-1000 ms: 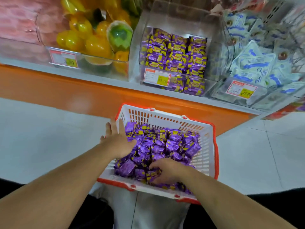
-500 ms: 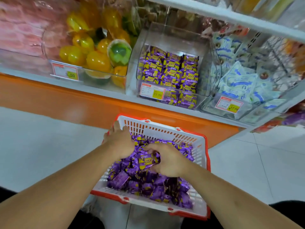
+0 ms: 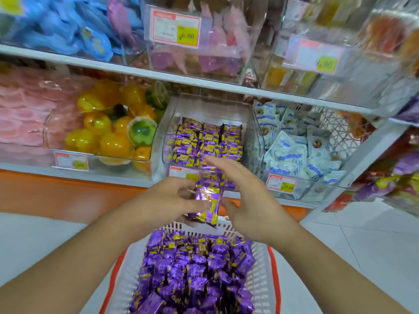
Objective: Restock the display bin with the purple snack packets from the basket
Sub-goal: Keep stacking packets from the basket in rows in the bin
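Observation:
A white basket with a red rim sits low in front of me, heaped with purple snack packets. My left hand grips a small stack of purple packets above the basket's far edge. My right hand is beside the stack with fingers straight, stretched toward the clear display bin, and holds nothing. Rows of the same purple packets lie in that bin on the lower shelf, just beyond my right fingertips.
Left of the bin stands a clear bin of yellow and green jelly cups; right of it a bin of white and blue sachets. An upper white shelf carries more bins overhead. An orange base panel runs below.
Both hands rose out of the basket toward the bin. The left hand now holds a stack of packets; the right hand let go and opened. The view tilted up.

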### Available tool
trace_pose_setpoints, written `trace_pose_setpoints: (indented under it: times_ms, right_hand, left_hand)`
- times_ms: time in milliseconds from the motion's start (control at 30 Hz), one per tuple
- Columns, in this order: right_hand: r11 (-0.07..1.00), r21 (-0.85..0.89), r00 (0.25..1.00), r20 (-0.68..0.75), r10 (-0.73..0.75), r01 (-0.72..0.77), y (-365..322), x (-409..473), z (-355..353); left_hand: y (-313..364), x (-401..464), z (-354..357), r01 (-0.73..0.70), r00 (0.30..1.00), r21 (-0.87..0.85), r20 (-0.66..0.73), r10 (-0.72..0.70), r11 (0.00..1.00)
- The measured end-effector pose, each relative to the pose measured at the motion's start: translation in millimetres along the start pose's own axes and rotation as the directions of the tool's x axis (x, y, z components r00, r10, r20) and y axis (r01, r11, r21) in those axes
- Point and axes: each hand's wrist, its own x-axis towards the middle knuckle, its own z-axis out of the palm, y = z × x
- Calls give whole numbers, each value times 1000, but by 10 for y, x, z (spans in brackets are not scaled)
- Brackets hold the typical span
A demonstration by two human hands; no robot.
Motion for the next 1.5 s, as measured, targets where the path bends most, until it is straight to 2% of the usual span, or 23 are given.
trace_pose_setpoints:
  times_ms: [67,133,200,367,433,500,567,600,667,767,867,967,1033,1133,1300,1433,1500]
  right_hand:
    - [997,69,993,-111,50,-42,4,15,5]
    - [988,118,980,-157,121,-103,10,6,33]
    - [987,97,982,-127,143,-131,22,12,53]
    - [995,37,986,-136,100,-96,66,129,20]
    - [993,50,987,-120,108,-103,104,156,-20]
    - [990,88,991,-76,113,-107,137,164,-82]
    - [991,94,994,-37,100,-96,159,170,-138]
    - [992,82,995,-23,95,-93,169,177,-157]
    - [997,31,997,-6,77,-77,208,207,-204]
    - [994,-95,997,-46,57,-61,375,305,-364]
    - [967,-211,979,-171,107,-143,590,410,-580]
    - [892,-364,961,-164,222,-268,838,427,-613]
    - [847,-442,955,-122,270,-296,963,412,-570]
    - [839,-455,955,-130,267,-297,1021,402,-556]
    - [846,-441,954,-110,280,-300,1003,378,-554]
    - [855,-422,954,-116,278,-301,991,391,-557]
    - [854,-425,954,-111,280,-300,995,386,-561]
  left_hand:
    - [21,44,58,18,987,-200,-152,-49,980]
    - [-3,111,112,10,960,-344,-260,-105,939]
    - [-46,171,159,-16,954,-411,-280,-110,911]
    - [-67,264,221,-55,957,-434,-279,-77,899]
    - [-63,301,178,-103,952,-338,-305,-6,935]
    - [-27,318,104,-158,949,-75,-286,130,985]
    - [-1,364,42,-210,949,149,-206,238,966]
    - [5,407,18,-231,948,204,-171,267,951]
    - [46,501,-3,-258,943,266,-139,302,929]
    - [169,736,-33,-267,917,374,-184,353,888]
    - [265,1103,-46,-230,905,441,-231,357,867]
    - [300,1514,14,-222,902,510,-217,374,831]
    - [291,1720,90,-211,918,598,-151,367,774]
    - [253,1896,221,-214,933,701,-60,355,680]
    - [189,2053,263,-238,880,871,6,474,429]
    - [204,2108,276,-177,867,926,-14,497,334]
    - [205,2150,294,-152,866,931,-36,498,331]
